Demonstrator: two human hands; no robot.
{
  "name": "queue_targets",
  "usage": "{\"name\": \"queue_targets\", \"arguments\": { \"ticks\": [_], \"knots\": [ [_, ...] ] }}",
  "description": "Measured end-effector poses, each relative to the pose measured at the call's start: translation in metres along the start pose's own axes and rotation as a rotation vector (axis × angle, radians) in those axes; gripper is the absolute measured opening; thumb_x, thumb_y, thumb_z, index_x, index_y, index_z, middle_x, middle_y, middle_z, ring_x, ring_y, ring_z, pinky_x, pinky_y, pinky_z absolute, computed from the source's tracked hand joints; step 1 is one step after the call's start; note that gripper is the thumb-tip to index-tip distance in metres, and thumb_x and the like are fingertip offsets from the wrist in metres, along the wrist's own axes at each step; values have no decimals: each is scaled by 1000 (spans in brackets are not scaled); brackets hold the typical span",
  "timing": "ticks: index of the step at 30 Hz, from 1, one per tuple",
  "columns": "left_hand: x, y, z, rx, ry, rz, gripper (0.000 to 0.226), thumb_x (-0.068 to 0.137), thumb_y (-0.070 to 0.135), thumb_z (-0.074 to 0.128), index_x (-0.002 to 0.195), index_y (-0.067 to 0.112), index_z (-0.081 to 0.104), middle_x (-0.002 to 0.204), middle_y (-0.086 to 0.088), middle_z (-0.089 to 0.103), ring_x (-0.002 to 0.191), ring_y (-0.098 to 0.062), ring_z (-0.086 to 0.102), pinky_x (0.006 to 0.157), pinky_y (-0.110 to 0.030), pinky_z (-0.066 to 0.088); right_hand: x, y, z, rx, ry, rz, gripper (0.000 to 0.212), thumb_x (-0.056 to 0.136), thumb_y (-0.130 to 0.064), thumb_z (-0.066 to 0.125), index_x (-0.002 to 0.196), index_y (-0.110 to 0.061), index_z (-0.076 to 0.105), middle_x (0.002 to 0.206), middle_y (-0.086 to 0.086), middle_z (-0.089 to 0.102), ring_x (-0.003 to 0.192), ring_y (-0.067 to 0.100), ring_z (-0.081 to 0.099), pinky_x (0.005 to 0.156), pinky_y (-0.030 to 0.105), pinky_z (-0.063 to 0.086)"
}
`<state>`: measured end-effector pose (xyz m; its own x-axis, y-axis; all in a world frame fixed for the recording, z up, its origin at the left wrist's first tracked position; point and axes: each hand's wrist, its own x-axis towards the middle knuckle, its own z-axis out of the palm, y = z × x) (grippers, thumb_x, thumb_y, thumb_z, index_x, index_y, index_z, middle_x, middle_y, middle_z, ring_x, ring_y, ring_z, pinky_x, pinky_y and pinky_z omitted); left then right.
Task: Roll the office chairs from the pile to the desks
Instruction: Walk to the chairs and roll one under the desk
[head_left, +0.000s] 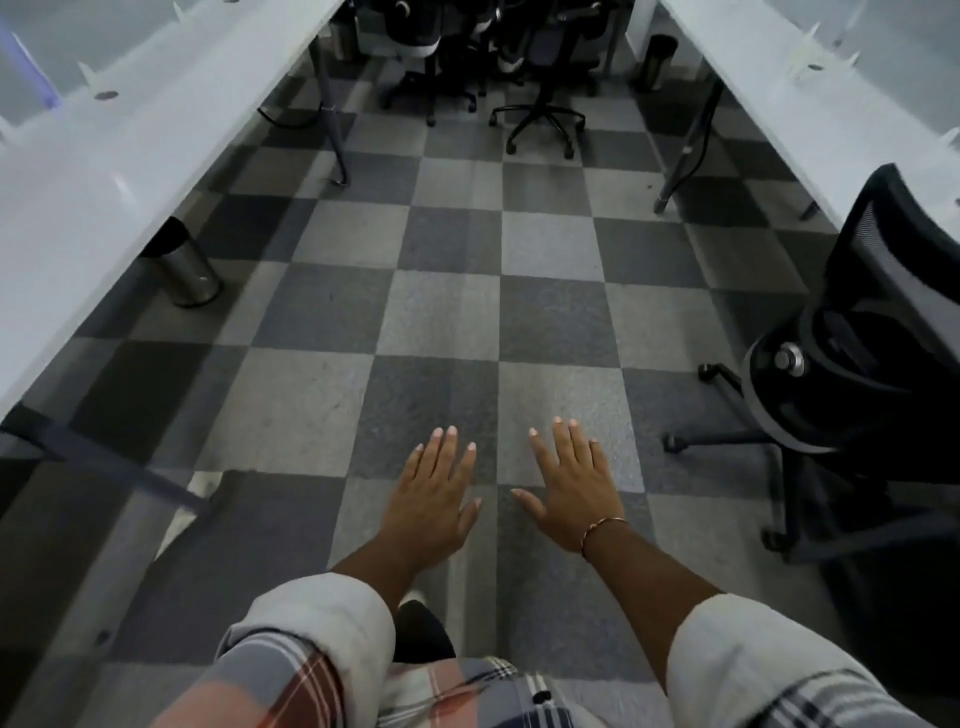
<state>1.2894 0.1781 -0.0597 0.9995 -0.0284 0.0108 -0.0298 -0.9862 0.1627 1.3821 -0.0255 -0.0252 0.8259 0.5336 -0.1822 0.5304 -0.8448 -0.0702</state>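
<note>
While both palms hover flat over the checkered carpet (447, 306), nothing gripped: left hand (434, 501) & right hand (574, 486) spread wide, empty. Pile of office chairs (498, 62) waits far, center, btwn the desks (130, 145); one parked chair (872, 332) near right. Risk, prob: snagging its wheeled base w/ a foot, or clipping the bin (184, 267) at left when rolling past. No readable labels or writing.

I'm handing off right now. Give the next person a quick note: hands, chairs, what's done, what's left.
Left hand and right hand: both open, empty, held flat over the checkered floor.
One office chair stands at the right desk.
The chair pile sits at the far end of the aisle.
The left desk has no chair in view.
Left: walk to the pile and roll the next chair to a desk.
</note>
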Motion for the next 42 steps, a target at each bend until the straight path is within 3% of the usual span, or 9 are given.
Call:
{"name": "queue_targets", "arguments": {
  "ticks": [3,10,14,20,25,30,34,38,42],
  "knots": [
    [55,-16,4,9,0,17,69,98,53,33,152,10,31,158,-24,33,147,-39,30,120,-48,15,51,20,-6,-17,8,16,86,86,-72,24,153,-18,32,158,22,27,148,40,21,115,57,23],
    [202,-66,2,8,22,54,70,99,55,30,152,9,39,158,-23,33,148,-38,29,118,-47,13,184,55,-23,-49,-12,48,84,87,-70,24,152,-17,33,154,23,35,145,41,29,113,57,29],
    [285,-94,-14,28,61,105,71,100,56,30,153,10,39,160,-22,29,150,-37,24,120,-46,10,257,68,-48,-15,35,62,87,87,-70,12,158,-20,14,163,20,11,151,37,5,119,54,10],
    [396,-119,-34,21,45,111,71,98,55,32,151,8,41,157,-23,34,148,-38,29,118,-49,18,354,110,-84,10,81,141,89,83,-71,5,158,-23,5,165,17,0,151,34,-7,121,52,2],
    [482,-133,-24,42,47,127,70,97,53,34,149,7,44,155,-24,37,146,-39,32,117,-47,15,433,153,-92,10,59,166,91,81,-73,1,158,-24,-1,165,15,-4,151,33,-10,121,51,1],
    [588,-142,-16,47,6,138,71,98,55,32,151,8,42,157,-24,35,147,-40,30,117,-48,15,519,208,-102,48,34,180,83,94,-69,24,158,-24,-4,164,15,-10,150,33,-16,122,51,-3],
    [668,-138,-20,79,20,135,70,98,54,32,148,7,46,154,-25,39,144,-41,36,113,-49,20,580,251,-119,42,2,153,90,82,-73,2,158,-25,-4,164,15,-9,150,33,-15,121,51,-4],
    [736,-135,-26,56,34,87,69,99,55,32,148,7,45,155,-25,38,145,-40,34,119,-51,23,649,290,-138,47,30,120,87,87,-73,13,158,-22,12,164,18,7,151,36,0,120,53,6],
    [797,-149,-26,65,63,66,70,100,56,29,151,9,39,159,-23,31,149,-38,26,120,-48,14,713,311,-156,50,48,82,83,90,-72,17,158,-25,5,165,15,0,152,33,-7,121,51,2]
  ]
}}
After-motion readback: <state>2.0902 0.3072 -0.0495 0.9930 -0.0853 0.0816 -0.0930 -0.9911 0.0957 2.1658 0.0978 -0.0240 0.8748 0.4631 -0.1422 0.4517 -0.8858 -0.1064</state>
